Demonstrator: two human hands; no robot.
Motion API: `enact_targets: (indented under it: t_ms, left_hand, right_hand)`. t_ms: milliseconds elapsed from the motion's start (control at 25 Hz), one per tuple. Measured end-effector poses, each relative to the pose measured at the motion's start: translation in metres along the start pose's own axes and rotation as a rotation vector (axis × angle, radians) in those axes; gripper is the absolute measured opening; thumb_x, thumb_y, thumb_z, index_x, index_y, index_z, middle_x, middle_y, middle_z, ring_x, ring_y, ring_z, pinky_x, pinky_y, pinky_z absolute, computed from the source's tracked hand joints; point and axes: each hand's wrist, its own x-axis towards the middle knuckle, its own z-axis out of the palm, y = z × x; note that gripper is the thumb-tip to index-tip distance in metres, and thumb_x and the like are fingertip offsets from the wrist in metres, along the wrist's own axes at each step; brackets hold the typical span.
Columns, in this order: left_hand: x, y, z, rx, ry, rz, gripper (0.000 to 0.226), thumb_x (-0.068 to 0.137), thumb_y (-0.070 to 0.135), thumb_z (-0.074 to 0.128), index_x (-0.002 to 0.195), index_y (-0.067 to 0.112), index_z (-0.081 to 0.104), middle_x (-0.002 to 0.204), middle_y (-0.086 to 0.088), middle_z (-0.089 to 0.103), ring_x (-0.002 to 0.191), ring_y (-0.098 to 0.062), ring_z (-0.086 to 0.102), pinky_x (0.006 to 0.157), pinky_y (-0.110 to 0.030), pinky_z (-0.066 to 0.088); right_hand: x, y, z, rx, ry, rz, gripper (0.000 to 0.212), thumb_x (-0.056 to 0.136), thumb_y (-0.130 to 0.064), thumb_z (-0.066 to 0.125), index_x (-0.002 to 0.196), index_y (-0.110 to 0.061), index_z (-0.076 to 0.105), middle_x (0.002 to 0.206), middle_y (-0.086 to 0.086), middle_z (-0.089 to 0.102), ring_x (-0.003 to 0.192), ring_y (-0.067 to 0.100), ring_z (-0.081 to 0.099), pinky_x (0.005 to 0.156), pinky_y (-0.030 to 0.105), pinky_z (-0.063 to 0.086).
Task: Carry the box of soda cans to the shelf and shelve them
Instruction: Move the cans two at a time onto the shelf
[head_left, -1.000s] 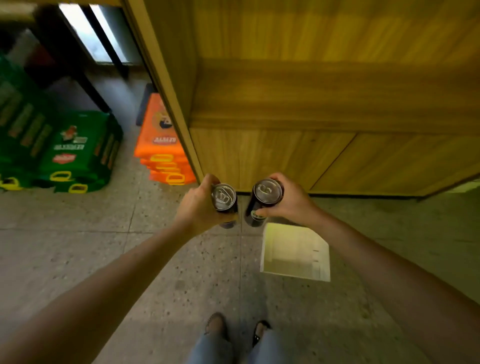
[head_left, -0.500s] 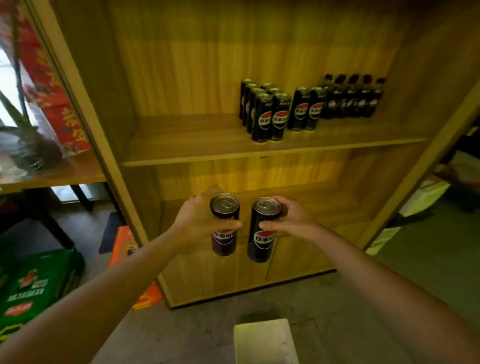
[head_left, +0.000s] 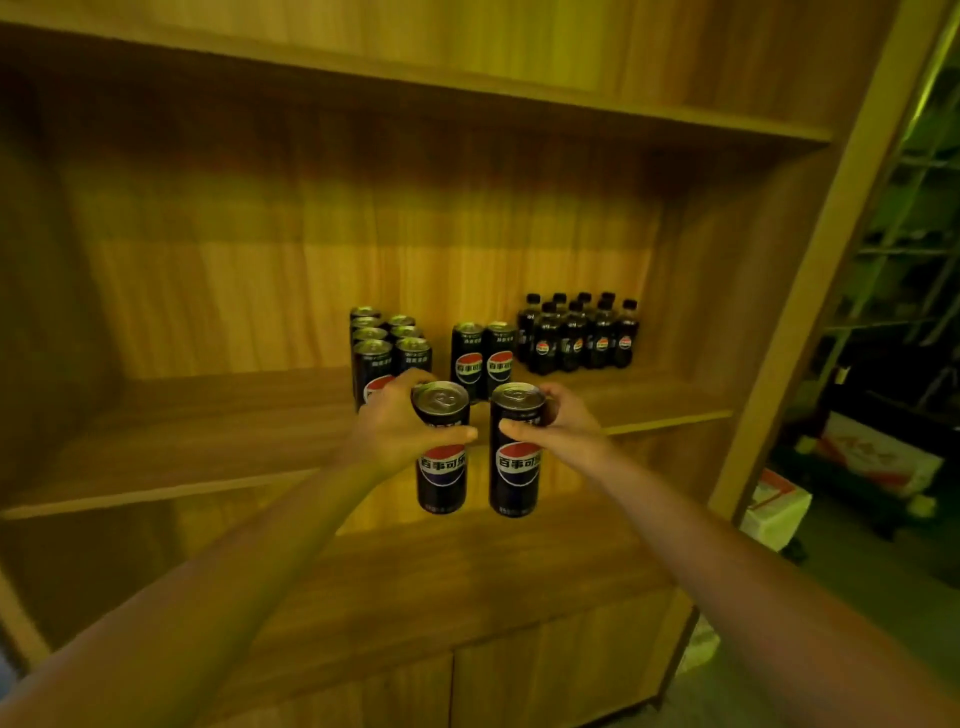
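Observation:
I hold two tall black soda cans upright in front of the wooden shelf (head_left: 218, 441). My left hand (head_left: 395, 426) grips the upper part of the left can (head_left: 441, 478). My right hand (head_left: 566, 431) grips the right can (head_left: 517, 467) the same way. Both cans hang just before the shelf's front edge, side by side and a little apart. On the shelf board behind them stand several identical cans in two rows (head_left: 387, 348) and a pair of cans (head_left: 483, 358). The box is out of view.
Several small black soda bottles (head_left: 579, 332) stand at the shelf's right rear. The left half of the shelf board is bare. Cabinet doors (head_left: 519, 675) close the unit below. A white carton (head_left: 774, 512) and dark clutter lie on the floor to the right.
The view has lifted from the floor to the shelf. Both hands have raised their cans from knee height up to the shelf's front edge, closer to the stored cans.

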Motion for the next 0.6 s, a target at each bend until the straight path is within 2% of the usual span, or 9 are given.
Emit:
enact_targets:
  t_ms: [160,280,440,600]
  left_hand:
    - [0.061,0.017,0.053,-0.040,0.117,-0.125,0.069,0.053,0.032,0.086,0.107,0.016,0.046,0.101,0.000,0.060,0.097,-0.019,0.060,0.077,-0.031,0.050]
    - [0.096,0.021,0.079,0.024,0.145,-0.150,0.062,0.056,0.030,0.085,0.100,0.016,0.043,0.093,0.003,0.057,0.088,-0.015,0.057,0.068,-0.025,0.044]
    - [0.133,0.012,0.097,0.066,0.182,-0.167,0.060,0.055,0.029,0.086,0.095,0.019,0.042,0.094,0.002,0.059,0.091,-0.018,0.059,0.076,-0.034,0.050]
    - [0.156,0.001,0.105,0.083,0.202,-0.179,0.058,0.057,0.028,0.085,0.095,0.018,0.042,0.095,0.000,0.058,0.092,-0.018,0.058,0.079,-0.034,0.050]
  right_hand:
    - [0.081,0.023,-0.047,-0.047,-0.056,-0.052,0.059,0.072,-0.019,0.074,0.124,-0.013,0.046,0.132,0.007,0.051,0.121,0.023,0.049,0.087,0.029,0.041]
    - [0.131,0.036,-0.058,-0.045,-0.073,-0.082,0.059,0.071,-0.020,0.076,0.122,-0.011,0.048,0.131,0.008,0.053,0.120,0.024,0.050,0.091,0.032,0.043]
    - [0.181,0.050,-0.056,-0.042,-0.090,-0.097,0.059,0.069,-0.024,0.077,0.120,-0.011,0.051,0.127,0.008,0.057,0.118,0.024,0.053,0.095,0.037,0.046]
    - [0.212,0.058,-0.048,-0.049,-0.116,-0.113,0.056,0.068,-0.027,0.077,0.118,-0.014,0.053,0.125,0.007,0.058,0.115,0.023,0.054,0.093,0.038,0.048]
